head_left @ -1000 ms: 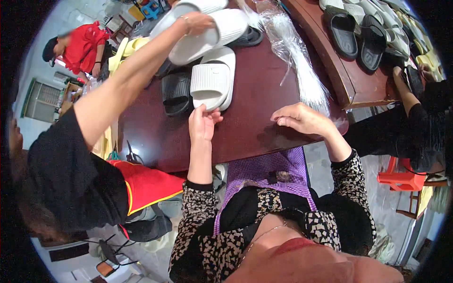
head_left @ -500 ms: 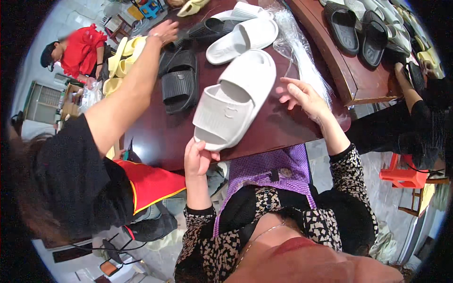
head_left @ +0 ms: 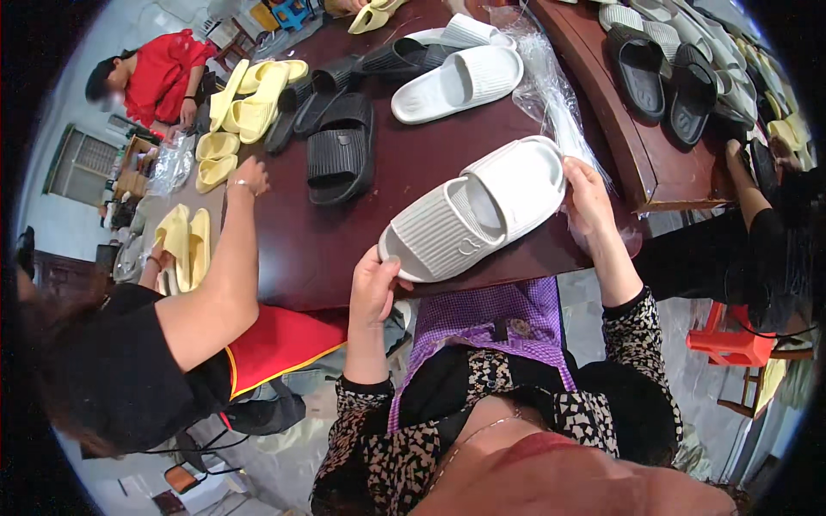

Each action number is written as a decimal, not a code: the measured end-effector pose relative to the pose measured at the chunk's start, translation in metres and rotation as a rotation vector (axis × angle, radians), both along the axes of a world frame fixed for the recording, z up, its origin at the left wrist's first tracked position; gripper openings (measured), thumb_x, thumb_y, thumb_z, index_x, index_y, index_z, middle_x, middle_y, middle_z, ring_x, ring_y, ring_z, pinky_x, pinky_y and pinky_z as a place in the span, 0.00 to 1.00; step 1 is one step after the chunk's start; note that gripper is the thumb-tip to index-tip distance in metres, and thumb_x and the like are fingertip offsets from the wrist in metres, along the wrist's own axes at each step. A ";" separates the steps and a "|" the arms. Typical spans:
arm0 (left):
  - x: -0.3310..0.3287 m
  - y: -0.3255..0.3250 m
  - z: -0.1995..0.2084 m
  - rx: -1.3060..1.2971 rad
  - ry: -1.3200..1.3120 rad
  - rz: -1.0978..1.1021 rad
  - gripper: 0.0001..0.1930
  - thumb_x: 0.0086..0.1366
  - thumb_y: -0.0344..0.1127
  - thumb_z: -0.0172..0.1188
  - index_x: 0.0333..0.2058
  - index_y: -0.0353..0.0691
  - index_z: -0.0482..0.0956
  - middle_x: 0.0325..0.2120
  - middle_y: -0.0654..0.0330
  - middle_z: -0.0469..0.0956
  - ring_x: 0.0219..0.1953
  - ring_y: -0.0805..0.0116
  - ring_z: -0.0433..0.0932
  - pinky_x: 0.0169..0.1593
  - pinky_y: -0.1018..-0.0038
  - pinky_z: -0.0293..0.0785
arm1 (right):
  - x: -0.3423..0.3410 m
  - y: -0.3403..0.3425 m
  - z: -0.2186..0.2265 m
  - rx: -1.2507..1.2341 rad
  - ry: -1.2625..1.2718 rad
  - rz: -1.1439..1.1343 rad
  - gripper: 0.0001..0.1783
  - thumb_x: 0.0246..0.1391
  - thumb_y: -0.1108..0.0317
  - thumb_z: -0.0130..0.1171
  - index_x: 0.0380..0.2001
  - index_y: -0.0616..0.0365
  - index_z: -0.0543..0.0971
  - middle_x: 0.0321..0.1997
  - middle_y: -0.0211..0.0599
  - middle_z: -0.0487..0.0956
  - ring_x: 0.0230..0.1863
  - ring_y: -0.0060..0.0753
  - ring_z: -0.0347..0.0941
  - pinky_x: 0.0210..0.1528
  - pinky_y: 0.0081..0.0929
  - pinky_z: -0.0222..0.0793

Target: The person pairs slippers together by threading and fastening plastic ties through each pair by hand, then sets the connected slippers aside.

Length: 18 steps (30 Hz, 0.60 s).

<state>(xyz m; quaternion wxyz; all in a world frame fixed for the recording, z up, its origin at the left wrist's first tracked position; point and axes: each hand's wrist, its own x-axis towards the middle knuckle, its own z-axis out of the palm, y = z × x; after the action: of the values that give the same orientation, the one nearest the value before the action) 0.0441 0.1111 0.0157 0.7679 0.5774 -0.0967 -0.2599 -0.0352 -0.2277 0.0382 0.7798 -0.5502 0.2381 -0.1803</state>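
Observation:
A pair of pale grey slide slippers [head_left: 434,228], one pressed against the other with ribbed straps showing, is held tilted over the table's near edge. My left hand [head_left: 372,282] grips their lower left end, its thumb on top. At the upper right end my right hand [head_left: 588,196] has its fingers closed on the rim. Beyond them lies a white slipper [head_left: 465,83]. Black slippers [head_left: 340,155] lie to the left of it, several together. The undersides of the held slippers are hidden.
Clear plastic bags [head_left: 555,112] lie at the table's right side. A second table [head_left: 624,129] carries black and grey slippers. On my left a co-worker's arm [head_left: 225,258] reaches over the dark red table [head_left: 284,249] near yellow slippers [head_left: 258,103]. A red stool [head_left: 731,335] stands right.
My right hand has come onto the far end of the grey slippers, which have turned clockwise and moved right. The co-worker's hand has drawn back toward the left.

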 end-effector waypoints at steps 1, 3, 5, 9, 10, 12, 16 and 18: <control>0.001 0.001 -0.004 0.023 -0.034 -0.013 0.21 0.60 0.35 0.51 0.49 0.29 0.68 0.36 0.54 0.77 0.31 0.67 0.78 0.30 0.76 0.75 | 0.001 -0.001 -0.001 -0.002 -0.005 0.004 0.15 0.60 0.59 0.48 0.37 0.61 0.76 0.24 0.26 0.75 0.21 0.16 0.69 0.18 0.15 0.63; 0.002 0.000 -0.001 0.046 -0.073 -0.019 0.20 0.61 0.36 0.51 0.49 0.29 0.68 0.37 0.54 0.77 0.34 0.67 0.78 0.32 0.75 0.76 | 0.002 -0.008 -0.010 -0.069 0.000 -0.067 0.15 0.58 0.62 0.50 0.39 0.63 0.76 0.30 0.28 0.76 0.29 0.18 0.70 0.29 0.17 0.65; 0.003 -0.008 0.014 -0.011 -0.088 0.155 0.16 0.60 0.31 0.50 0.45 0.30 0.71 0.34 0.57 0.77 0.32 0.70 0.77 0.32 0.77 0.75 | 0.002 -0.022 -0.011 -0.103 -0.005 -0.092 0.15 0.57 0.64 0.50 0.40 0.63 0.76 0.33 0.29 0.77 0.33 0.20 0.71 0.35 0.18 0.67; 0.024 0.015 0.027 -0.145 -0.137 0.342 0.15 0.61 0.30 0.49 0.44 0.30 0.72 0.34 0.58 0.78 0.35 0.70 0.77 0.40 0.74 0.74 | -0.012 -0.073 -0.002 -0.153 -0.123 -0.365 0.16 0.56 0.65 0.52 0.43 0.66 0.75 0.38 0.34 0.77 0.40 0.25 0.71 0.43 0.22 0.66; 0.028 0.025 0.035 -0.146 -0.147 0.361 0.15 0.61 0.30 0.49 0.44 0.30 0.72 0.34 0.58 0.78 0.35 0.70 0.77 0.40 0.74 0.74 | -0.012 -0.077 0.006 -0.124 -0.158 -0.418 0.16 0.56 0.66 0.52 0.44 0.66 0.75 0.39 0.34 0.77 0.42 0.25 0.71 0.45 0.23 0.67; 0.037 0.041 0.050 -0.112 -0.072 0.401 0.14 0.61 0.31 0.50 0.44 0.30 0.73 0.34 0.58 0.78 0.36 0.70 0.77 0.43 0.74 0.72 | -0.018 -0.080 0.020 -0.099 -0.194 -0.448 0.16 0.56 0.67 0.51 0.44 0.66 0.75 0.41 0.35 0.77 0.43 0.26 0.71 0.47 0.24 0.67; 0.057 0.051 0.048 -0.018 -0.133 0.442 0.12 0.62 0.34 0.53 0.39 0.31 0.77 0.35 0.59 0.78 0.37 0.73 0.76 0.41 0.77 0.70 | -0.015 -0.092 0.026 -0.257 -0.132 -0.303 0.21 0.57 0.60 0.53 0.47 0.67 0.74 0.44 0.39 0.76 0.47 0.28 0.70 0.49 0.25 0.64; 0.057 0.023 0.067 -0.066 -0.817 0.302 0.12 0.61 0.36 0.55 0.36 0.32 0.78 0.32 0.62 0.78 0.32 0.76 0.75 0.37 0.78 0.70 | -0.010 -0.092 0.029 -0.301 -0.154 -0.180 0.22 0.56 0.60 0.54 0.46 0.68 0.74 0.44 0.39 0.76 0.46 0.29 0.70 0.49 0.25 0.64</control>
<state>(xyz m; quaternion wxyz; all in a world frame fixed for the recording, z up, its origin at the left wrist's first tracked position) 0.1010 0.1343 0.0831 0.7141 0.6157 -0.3152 0.1083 -0.0452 -0.3201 0.0671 0.6855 -0.6215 0.1962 -0.3245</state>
